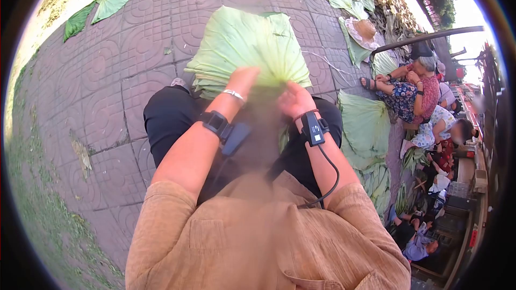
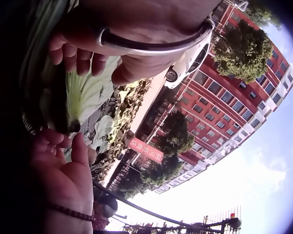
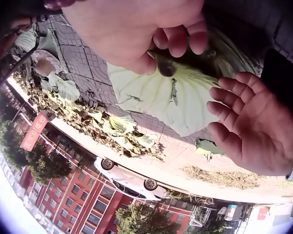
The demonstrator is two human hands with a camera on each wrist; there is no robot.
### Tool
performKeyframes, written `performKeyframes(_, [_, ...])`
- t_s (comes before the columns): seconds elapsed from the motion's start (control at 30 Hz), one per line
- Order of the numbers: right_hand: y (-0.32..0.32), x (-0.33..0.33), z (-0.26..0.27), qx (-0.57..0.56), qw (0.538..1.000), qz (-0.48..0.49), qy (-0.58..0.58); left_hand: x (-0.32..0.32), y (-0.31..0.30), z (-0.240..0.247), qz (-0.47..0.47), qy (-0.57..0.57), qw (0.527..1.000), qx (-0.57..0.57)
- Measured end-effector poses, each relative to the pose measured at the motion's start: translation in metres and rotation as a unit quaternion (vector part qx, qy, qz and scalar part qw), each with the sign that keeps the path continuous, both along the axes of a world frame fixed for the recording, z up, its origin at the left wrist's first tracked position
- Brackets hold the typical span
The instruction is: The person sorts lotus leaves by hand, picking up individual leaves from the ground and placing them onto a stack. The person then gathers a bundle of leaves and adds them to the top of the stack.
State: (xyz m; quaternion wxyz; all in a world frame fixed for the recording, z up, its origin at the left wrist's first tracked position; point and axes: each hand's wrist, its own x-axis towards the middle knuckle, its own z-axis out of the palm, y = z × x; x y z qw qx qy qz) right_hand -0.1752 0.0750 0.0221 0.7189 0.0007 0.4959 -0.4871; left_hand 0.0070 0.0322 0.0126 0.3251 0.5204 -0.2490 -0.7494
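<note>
A stack of large pale green leaves (image 1: 247,43) lies at the knees, its folded edge toward the body. My left hand (image 1: 243,83), with a silver bangle, is at the near edge; in the right wrist view the left hand (image 3: 256,124) shows its palm and loosely bent, parted fingers beside the leaf (image 3: 185,107). My right hand (image 1: 296,101) is by the leaf's gathered base, with its fingers bent and the thumb apart in the left wrist view, where the right hand (image 2: 63,170) appears below the leaf (image 2: 90,90). Whether its fingertips touch the leaf is unclear.
More leaves (image 1: 365,123) lie to the right, near several seated people. A straw hat (image 1: 364,31) rests beside a leaf at the upper right. Other leaves (image 1: 112,4) are on the paving at the upper left. A curved dark bar (image 1: 430,36) extends at the right.
</note>
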Motion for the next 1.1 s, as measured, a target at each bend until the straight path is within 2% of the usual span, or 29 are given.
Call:
performKeyframes(0.07, [-0.004,0.004,0.01,0.018,0.999,-0.022,0.032,-0.003,0.0,-0.008,-0.009,0.057,0.997,0.059])
performKeyframes(0.17, [-0.013,0.0,0.0,-0.005,0.998,-0.057,0.021,-0.002,0.002,-0.009,-0.029,0.104,0.991,0.076])
performKeyframes(0.3, [-0.023,0.008,0.019,0.02,0.993,-0.112,0.021,0.003,-0.001,0.001,0.023,0.138,0.988,0.065])
performKeyframes(0.33, [-0.026,0.004,0.013,0.016,0.993,-0.112,0.016,0.007,-0.002,0.006,0.031,0.146,0.987,0.055])
performKeyframes(0.47, [-0.017,0.008,0.009,0.002,0.996,-0.071,0.049,0.014,-0.01,0.021,0.122,0.064,0.989,-0.052])
performKeyframes(0.57, [-0.004,0.01,-0.003,0.016,0.998,-0.027,0.059,0.018,-0.014,0.03,0.145,0.073,0.985,-0.054])
performKeyframes(0.67, [0.001,0.011,-0.014,0.053,0.995,0.008,0.089,0.013,-0.012,0.029,0.127,0.064,0.989,-0.045])
performKeyframes(0.77, [0.001,0.018,-0.008,0.096,0.993,-0.003,0.071,0.012,-0.011,0.028,0.113,0.069,0.99,-0.048])
performKeyframes(0.87, [0.003,0.01,-0.032,0.056,0.997,-0.008,-0.044,0.012,-0.012,0.029,0.112,0.073,0.99,-0.054])
performKeyframes(1.1, [0.006,0.028,-0.013,0.044,0.991,-0.107,-0.063,0.015,-0.011,0.032,0.114,0.075,0.989,-0.06])
